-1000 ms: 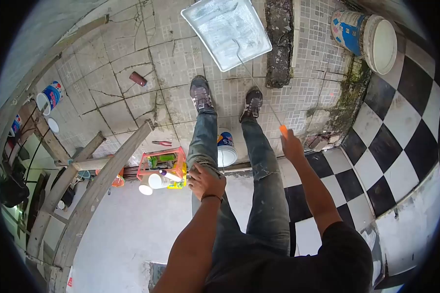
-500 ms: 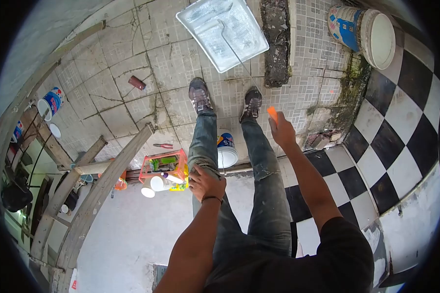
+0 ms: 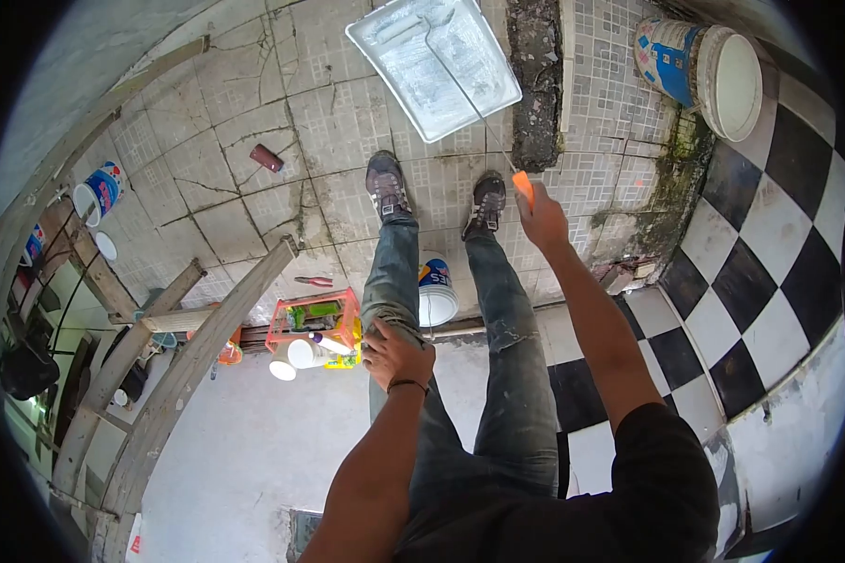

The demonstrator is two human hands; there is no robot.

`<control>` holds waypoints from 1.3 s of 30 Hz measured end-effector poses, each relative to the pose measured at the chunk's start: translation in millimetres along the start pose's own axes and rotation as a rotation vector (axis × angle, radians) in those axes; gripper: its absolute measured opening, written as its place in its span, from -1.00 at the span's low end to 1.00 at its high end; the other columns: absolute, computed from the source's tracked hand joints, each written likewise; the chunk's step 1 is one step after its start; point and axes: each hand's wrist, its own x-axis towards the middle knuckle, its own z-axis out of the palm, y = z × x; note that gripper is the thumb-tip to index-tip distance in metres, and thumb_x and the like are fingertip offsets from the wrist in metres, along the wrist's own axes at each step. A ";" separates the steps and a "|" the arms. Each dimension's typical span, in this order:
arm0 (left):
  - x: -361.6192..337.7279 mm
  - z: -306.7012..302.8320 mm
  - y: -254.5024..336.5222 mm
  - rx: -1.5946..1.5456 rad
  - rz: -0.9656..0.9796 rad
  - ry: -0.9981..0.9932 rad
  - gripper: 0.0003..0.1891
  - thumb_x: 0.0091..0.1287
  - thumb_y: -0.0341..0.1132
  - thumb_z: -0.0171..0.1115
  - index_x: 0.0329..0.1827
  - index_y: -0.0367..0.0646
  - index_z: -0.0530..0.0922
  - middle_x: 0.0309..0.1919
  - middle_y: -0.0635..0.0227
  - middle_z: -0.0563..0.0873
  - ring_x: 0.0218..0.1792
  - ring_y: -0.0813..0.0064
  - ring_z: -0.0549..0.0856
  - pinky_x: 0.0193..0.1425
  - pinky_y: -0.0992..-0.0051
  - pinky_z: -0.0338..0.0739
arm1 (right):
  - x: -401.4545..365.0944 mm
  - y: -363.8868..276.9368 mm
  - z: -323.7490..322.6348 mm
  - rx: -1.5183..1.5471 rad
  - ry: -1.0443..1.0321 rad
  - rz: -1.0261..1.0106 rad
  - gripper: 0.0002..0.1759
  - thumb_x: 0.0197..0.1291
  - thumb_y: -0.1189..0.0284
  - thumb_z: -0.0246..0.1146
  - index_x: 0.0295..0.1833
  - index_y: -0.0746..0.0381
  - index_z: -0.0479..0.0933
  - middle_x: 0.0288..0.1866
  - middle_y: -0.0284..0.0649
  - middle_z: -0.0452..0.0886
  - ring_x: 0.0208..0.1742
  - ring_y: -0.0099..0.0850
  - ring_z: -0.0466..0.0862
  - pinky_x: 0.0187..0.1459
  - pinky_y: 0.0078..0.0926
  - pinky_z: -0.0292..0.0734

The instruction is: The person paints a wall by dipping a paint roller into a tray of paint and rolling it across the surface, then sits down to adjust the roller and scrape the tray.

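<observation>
A paint roller (image 3: 404, 29) with a long metal rod and an orange handle (image 3: 523, 188) is in my right hand (image 3: 544, 220), which is closed around the handle. Its head lies in a white paint tray (image 3: 429, 137), whose bottom is coated with wet white paint. My left hand (image 3: 397, 357) rests on my left knee with the fingers spread over the jeans, holding nothing. Between my legs stands a paint bucket (image 3: 437, 298) with a white lid or top.
A red crate (image 3: 312, 320) of bottles and tubs sits left of my knee, near pliers (image 3: 314, 281). Wooden ladder rails (image 3: 197, 352) stand at left. A large bucket (image 3: 699, 75) is at upper right, beside a broken floor strip (image 3: 535, 89). A brown cylinder (image 3: 266, 158) lies on the tiles.
My right hand has moved forward, pushing the roller head farther toward the far side of the tray. My left hand stays on the knee.
</observation>
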 end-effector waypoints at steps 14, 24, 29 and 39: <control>-2.6 -1.0 0.4 -0.013 -0.008 -0.015 0.05 -0.11 -0.02 0.43 0.44 -0.24 0.08 0.17 -0.01 0.37 0.06 -0.02 0.52 0.18 0.17 0.43 | -100.0 72.3 -18.7 -0.063 -0.115 0.066 -0.65 0.34 0.14 0.13 -0.11 0.23 0.35 -0.48 0.16 0.59 -0.38 0.19 0.62 -0.36 0.11 0.46; -2.7 7.8 -3.6 -0.041 0.004 -0.014 0.12 -0.12 0.07 0.43 0.48 -0.21 0.02 0.20 -0.06 0.35 0.12 -0.11 0.49 0.24 0.11 0.38 | -31.3 41.0 10.2 -0.004 -0.004 0.059 -0.64 0.33 0.13 0.13 -0.05 0.22 0.36 -0.43 0.23 0.58 -0.33 0.28 0.58 -0.33 0.18 0.44; -2.8 10.8 -5.1 -0.045 0.011 -0.026 0.18 -0.14 0.15 0.42 0.49 -0.20 -0.02 0.23 -0.12 0.33 0.16 -0.13 0.47 0.26 0.08 0.36 | -138.6 98.7 30.3 0.054 -0.098 0.176 -0.58 0.29 0.07 0.17 -0.25 0.26 0.40 -0.45 0.17 0.58 -0.35 0.22 0.60 -0.36 0.11 0.44; -6.0 4.9 -0.3 0.043 -0.010 0.004 0.15 -0.20 0.18 0.43 0.43 -0.19 0.06 0.20 -0.06 0.36 0.20 -0.06 0.44 0.29 0.15 0.32 | -112.9 11.6 16.8 0.399 0.120 0.143 -0.65 0.28 0.18 0.19 -0.21 0.29 0.45 -0.49 0.10 0.57 -0.40 0.13 0.60 -0.38 -0.05 0.44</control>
